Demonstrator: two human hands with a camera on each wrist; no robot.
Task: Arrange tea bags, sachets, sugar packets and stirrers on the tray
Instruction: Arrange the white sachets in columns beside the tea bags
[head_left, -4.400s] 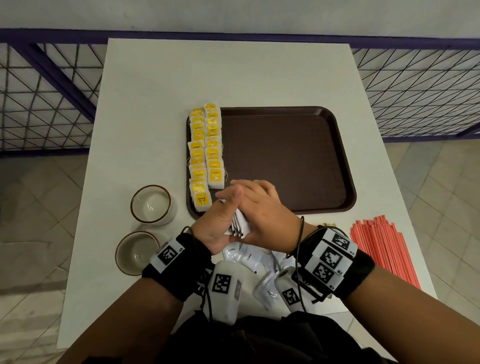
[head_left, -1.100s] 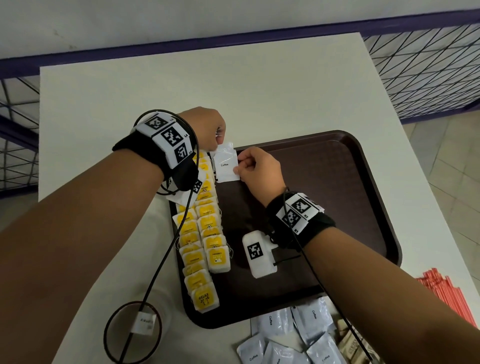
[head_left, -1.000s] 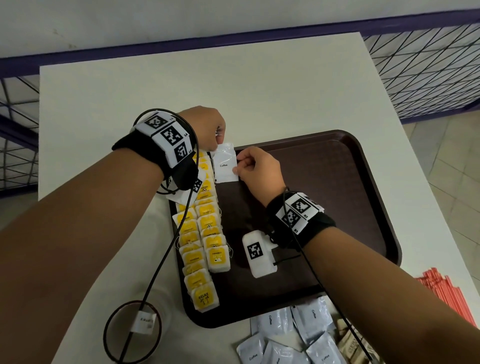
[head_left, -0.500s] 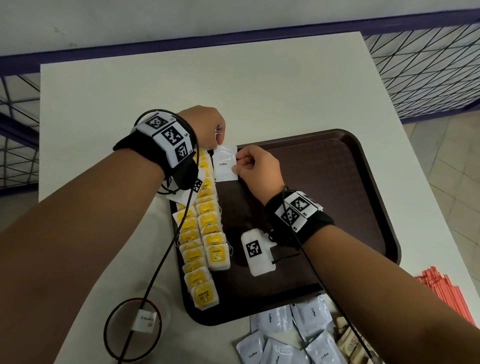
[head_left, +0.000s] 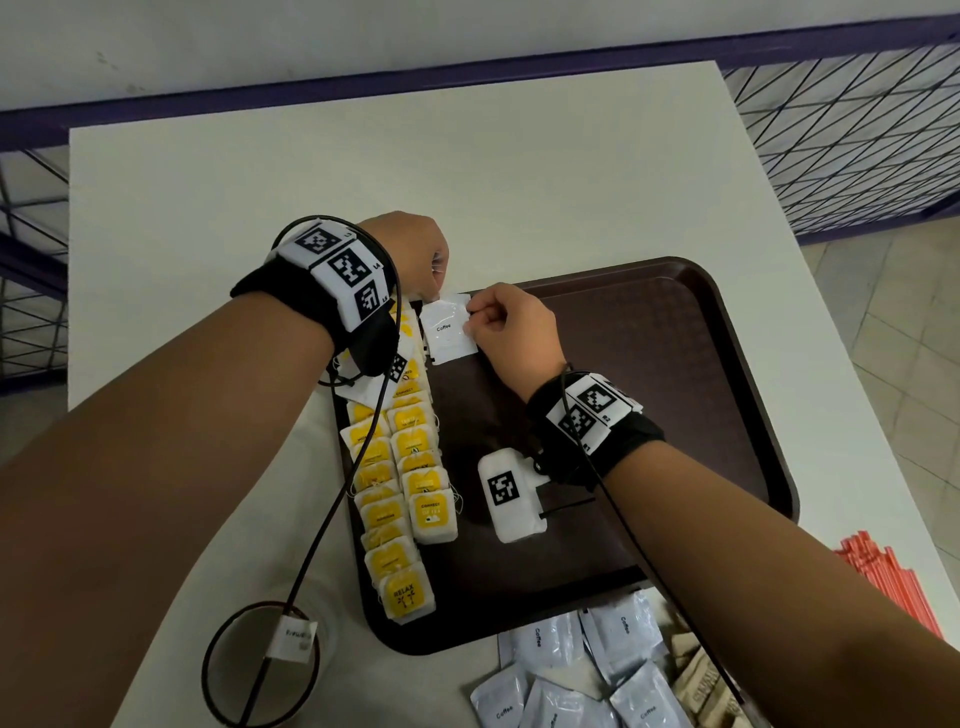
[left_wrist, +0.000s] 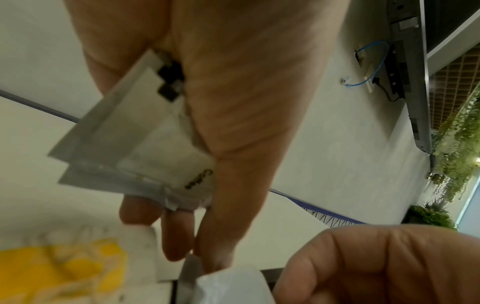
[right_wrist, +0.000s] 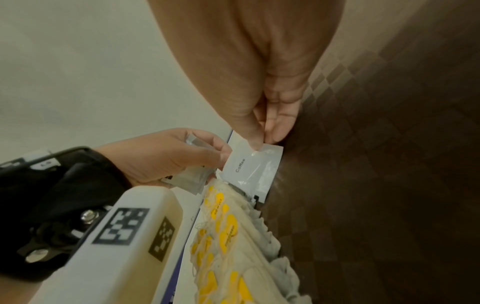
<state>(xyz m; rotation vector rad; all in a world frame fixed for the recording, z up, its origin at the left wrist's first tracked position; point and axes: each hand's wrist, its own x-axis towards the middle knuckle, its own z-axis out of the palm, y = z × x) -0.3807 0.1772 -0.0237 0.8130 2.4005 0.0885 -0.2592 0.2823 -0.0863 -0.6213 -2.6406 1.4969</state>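
Observation:
A dark brown tray (head_left: 675, 364) holds two rows of yellow tea bags (head_left: 400, 467) along its left side. At the tray's far-left corner my right hand (head_left: 470, 325) pinches the right edge of a white coffee sachet (head_left: 448, 332) between thumb and forefinger (right_wrist: 253, 142). The sachet (right_wrist: 252, 168) lies low over the tray beside the tea bags (right_wrist: 228, 236). My left hand (head_left: 434, 293) touches its top left corner with its fingertips. In the left wrist view that hand grips a stack of coffee sachets (left_wrist: 135, 144) in its palm.
Loose coffee sachets (head_left: 571, 670) and brown sugar packets (head_left: 696, 670) lie on the white table (head_left: 363, 156) in front of the tray. Red stirrers (head_left: 893, 587) lie at the right edge. A brown-rimmed cup (head_left: 260, 665) stands near left. Purple railing runs behind.
Both hands left the near pile and reached the tray's far-left corner with sachets. Over the last second the pinched sachet sank slightly toward the tray.

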